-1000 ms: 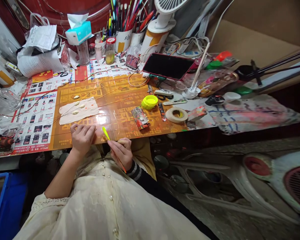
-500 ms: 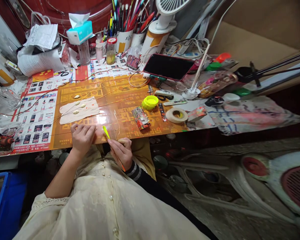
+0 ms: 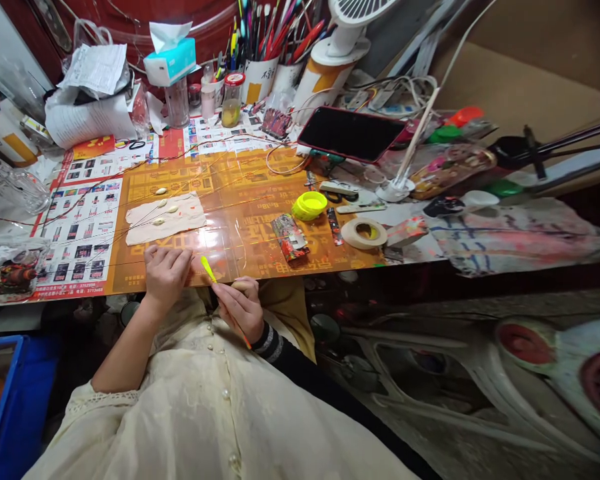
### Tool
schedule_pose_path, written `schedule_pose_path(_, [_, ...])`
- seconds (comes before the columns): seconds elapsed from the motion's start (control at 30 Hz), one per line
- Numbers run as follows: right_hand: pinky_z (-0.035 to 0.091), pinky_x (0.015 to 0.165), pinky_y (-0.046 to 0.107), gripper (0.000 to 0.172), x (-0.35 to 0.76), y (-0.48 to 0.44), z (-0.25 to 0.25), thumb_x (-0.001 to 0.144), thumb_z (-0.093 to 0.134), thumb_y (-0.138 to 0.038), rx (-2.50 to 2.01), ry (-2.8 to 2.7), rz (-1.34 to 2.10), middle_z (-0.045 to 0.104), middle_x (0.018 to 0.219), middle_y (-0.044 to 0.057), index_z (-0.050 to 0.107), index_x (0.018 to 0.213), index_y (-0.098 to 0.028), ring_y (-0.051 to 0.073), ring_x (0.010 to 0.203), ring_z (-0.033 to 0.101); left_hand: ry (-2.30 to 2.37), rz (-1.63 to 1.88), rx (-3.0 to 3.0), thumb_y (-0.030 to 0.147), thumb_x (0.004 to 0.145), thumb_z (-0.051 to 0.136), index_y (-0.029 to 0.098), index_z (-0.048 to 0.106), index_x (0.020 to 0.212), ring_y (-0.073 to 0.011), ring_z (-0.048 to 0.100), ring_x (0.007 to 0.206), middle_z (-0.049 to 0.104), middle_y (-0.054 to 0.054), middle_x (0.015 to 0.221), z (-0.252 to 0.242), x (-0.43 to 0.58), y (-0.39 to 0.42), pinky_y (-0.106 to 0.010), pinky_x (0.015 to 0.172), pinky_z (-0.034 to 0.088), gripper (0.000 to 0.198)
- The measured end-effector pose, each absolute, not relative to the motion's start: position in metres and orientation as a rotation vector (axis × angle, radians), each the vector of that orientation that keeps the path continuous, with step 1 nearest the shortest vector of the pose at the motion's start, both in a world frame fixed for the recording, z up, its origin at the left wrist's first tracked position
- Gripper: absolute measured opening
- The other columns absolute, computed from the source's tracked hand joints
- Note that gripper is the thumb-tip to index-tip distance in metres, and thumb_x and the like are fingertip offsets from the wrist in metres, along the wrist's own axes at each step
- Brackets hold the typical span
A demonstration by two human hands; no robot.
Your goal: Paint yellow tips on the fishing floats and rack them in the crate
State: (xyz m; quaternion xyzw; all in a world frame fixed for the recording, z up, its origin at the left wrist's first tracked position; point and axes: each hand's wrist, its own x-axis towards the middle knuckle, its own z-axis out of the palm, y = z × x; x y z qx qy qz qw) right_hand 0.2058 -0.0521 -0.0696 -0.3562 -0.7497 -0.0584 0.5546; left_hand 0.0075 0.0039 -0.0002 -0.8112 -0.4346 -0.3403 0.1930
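My right hand (image 3: 240,310) pinches a slim rod (image 3: 209,269) with a neon-yellow tip and an orange lower end, holding it over the table's front edge. My left hand (image 3: 167,277) rests curled on the clear plastic table cover (image 3: 240,257), close to the rod. Whether its fingers grip a fine wire is too hard to see. Just beyond it lies a pale cloth-like sheet (image 3: 165,219) carrying several small cream seed-shaped pieces (image 3: 161,209). Thin wires (image 3: 230,199) cross the sheet and the cover.
On the table sit a neon-yellow coiled object (image 3: 310,205), a masking tape roll (image 3: 364,233), a painted packet (image 3: 290,239), and a black phone (image 3: 350,133). Cups of brushes (image 3: 260,77) stand behind. A glass (image 3: 15,187) stands at left. A blue crate (image 3: 10,407) sits below left.
The whole scene has shifted slightly right and up in view as my head moved. My hands and the rod stay nearly in the same pose.
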Motion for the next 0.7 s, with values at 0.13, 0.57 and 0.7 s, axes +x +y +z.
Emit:
schedule_pose_path(0.13, [0.047,0.094,0.041,0.06,0.2006,-0.051,-0.0685,0.091,0.062,-0.014,-0.867,-1.771,-0.156,0.075,0.111,0.003,0.048,0.148,-0.028,0.018,0.093,0.054,-1.254,-0.975,-2.299,0.03,0.1,0.054,0.023,0.071,0.109,-0.0194,0.064,0.085,0.075,-0.005,0.091,-0.0015,0.0051,0.0036,-0.041,0.091,0.034,0.02])
schedule_pose_path(0.57, [0.044,0.092,0.041,0.054,0.1976,-0.0498,-0.0718,0.092,0.061,-0.013,-0.927,-1.798,-0.18,0.075,0.113,0.002,0.053,0.143,-0.028,0.018,0.091,0.053,-1.205,-0.964,-2.267,0.026,0.098,0.057,0.021,0.07,0.106,-0.0191,0.062,0.082,0.075,-0.004,0.091,0.0001,0.005,0.0027,-0.041,0.089,0.034,0.016])
schedule_pose_path(0.7, [0.045,0.093,0.04,0.059,0.1987,-0.0498,-0.073,0.092,0.061,-0.014,-0.93,-1.794,-0.173,0.075,0.114,0.003,0.048,0.148,-0.028,0.019,0.093,0.054,-1.23,-0.968,-2.277,0.026,0.098,0.058,0.022,0.071,0.108,-0.0196,0.064,0.084,0.076,-0.005,0.092,-0.0007,0.0035,0.0017,-0.042,0.09,0.035,0.017])
